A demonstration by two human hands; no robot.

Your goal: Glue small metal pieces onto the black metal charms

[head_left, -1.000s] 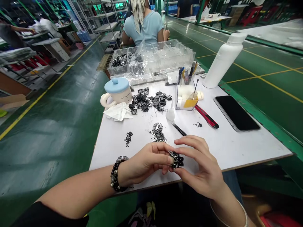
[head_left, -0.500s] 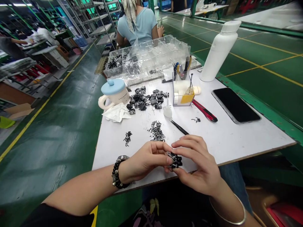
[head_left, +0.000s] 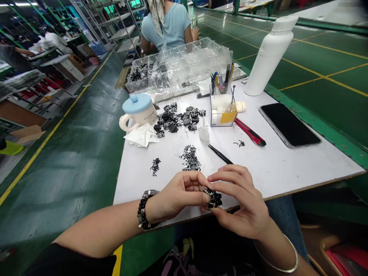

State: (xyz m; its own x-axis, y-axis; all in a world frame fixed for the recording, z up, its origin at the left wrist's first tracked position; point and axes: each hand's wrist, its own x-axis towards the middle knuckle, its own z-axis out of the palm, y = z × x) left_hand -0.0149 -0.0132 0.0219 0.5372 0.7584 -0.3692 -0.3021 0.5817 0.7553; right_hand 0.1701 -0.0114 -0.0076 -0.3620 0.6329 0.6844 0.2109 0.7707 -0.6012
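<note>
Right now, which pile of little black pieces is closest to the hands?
The silvery-black heap just beyond the left hand. It is nearer than the thin black bits further left and the big pile by the mug.

Two hands (head_left: 181,195), one mug (head_left: 140,115), one phone (head_left: 289,124)

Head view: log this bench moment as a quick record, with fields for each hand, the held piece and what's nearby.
Left hand: pinching the held piece
Right hand: pinching it from the other side
Held piece: black metal cluster, exact type unclear
Nearest: black tweezers, heap of small metal parts
Also on white workbench: red utility knife, black phone
Beyond: co-worker, clear compartment tray
</note>
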